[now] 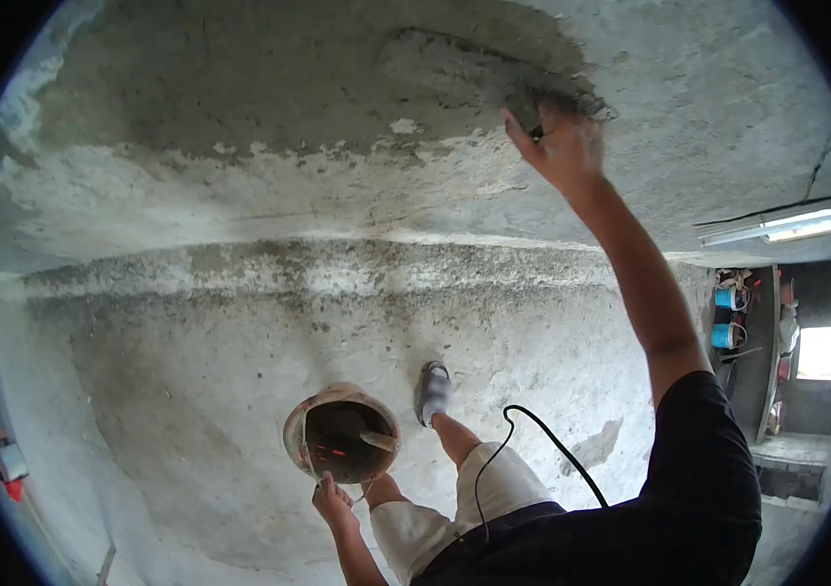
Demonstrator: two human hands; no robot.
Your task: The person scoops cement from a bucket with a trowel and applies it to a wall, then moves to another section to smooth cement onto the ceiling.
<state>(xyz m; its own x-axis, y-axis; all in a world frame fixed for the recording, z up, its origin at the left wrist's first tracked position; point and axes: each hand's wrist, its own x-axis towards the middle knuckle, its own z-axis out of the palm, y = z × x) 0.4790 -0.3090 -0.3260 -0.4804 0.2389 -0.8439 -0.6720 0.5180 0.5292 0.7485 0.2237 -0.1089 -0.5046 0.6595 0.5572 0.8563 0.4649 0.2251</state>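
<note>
My right hand (572,151) reaches up to the wall, its fingers closed round the handle of a plastering trowel (464,70). The long grey blade lies against the wall, at the edge of a dark, damp-looking plaster patch (210,78). Low in front of my body, my left hand (334,503) grips the handle of a bucket (295,439). Its rim is smeared. The inside is dark, and a pale flat piece (377,440) shows at its right side; what it belongs to is hidden.
Rough concrete floor (210,342) meets the wall in front of me. One foot in a sandal (433,391) stands near the bucket. A black cable (562,444) loops beside my waist. Blue buckets (725,335) stand at the far right, near a lit tube lamp (796,225).
</note>
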